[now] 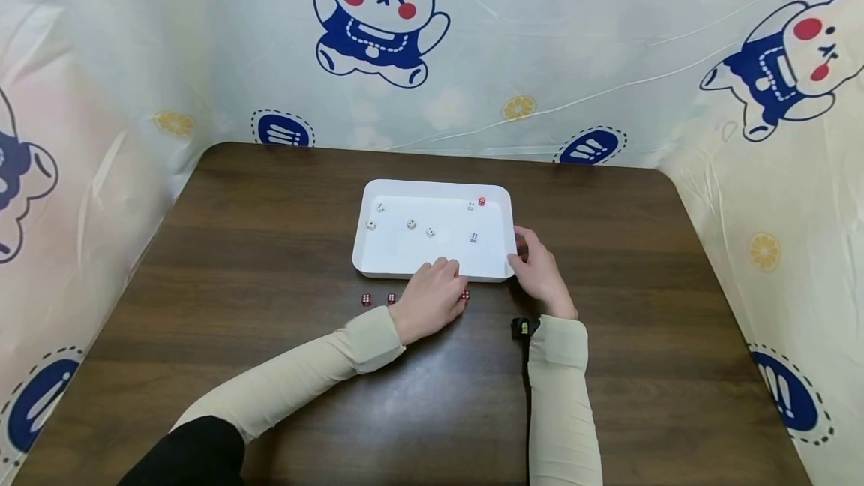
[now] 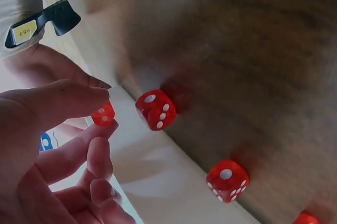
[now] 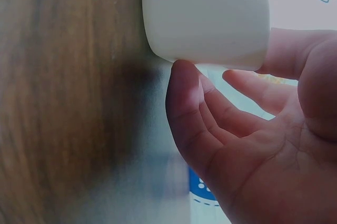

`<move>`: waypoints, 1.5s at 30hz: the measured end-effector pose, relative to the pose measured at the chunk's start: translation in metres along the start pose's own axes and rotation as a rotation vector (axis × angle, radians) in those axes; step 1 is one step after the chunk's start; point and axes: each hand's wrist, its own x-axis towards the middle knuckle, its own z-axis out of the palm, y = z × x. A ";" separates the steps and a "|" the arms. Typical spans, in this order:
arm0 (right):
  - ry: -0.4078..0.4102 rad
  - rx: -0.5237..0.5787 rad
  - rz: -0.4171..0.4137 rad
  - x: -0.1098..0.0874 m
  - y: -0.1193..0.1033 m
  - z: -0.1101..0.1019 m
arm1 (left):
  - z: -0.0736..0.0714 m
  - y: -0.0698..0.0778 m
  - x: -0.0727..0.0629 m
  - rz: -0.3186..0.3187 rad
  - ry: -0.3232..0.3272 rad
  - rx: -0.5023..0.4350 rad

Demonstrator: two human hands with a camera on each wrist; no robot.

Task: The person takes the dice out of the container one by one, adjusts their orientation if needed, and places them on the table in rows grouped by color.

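My left hand [image 1: 432,298] hovers over the tray's near edge and pinches a red die [image 2: 103,114] between thumb and forefinger; in the head view the hand hides that die. Along the table just in front of the tray stand more red dice, one [image 1: 367,299] at the left, another [image 1: 391,298] close by, and a third [image 1: 465,295] beside my left fingers. With thumb at the rim and fingers against the side, my right hand [image 1: 540,272] holds the white tray [image 1: 432,265] by its right end. Inside the tray lie several white dice [image 1: 411,224] and one red die [image 1: 481,202].
The dark wooden table [image 1: 648,336] extends around the tray on all sides. Printed sheets [image 1: 499,43] with cartoon bears hang along its back and sides. A black wrist strap [image 1: 523,328] sits at my right cuff, with a dark cable running down beside the sleeve.
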 end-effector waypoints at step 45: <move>-0.002 0.008 0.004 -0.001 -0.001 0.001 | 0.016 0.012 -0.005 -0.034 0.062 0.115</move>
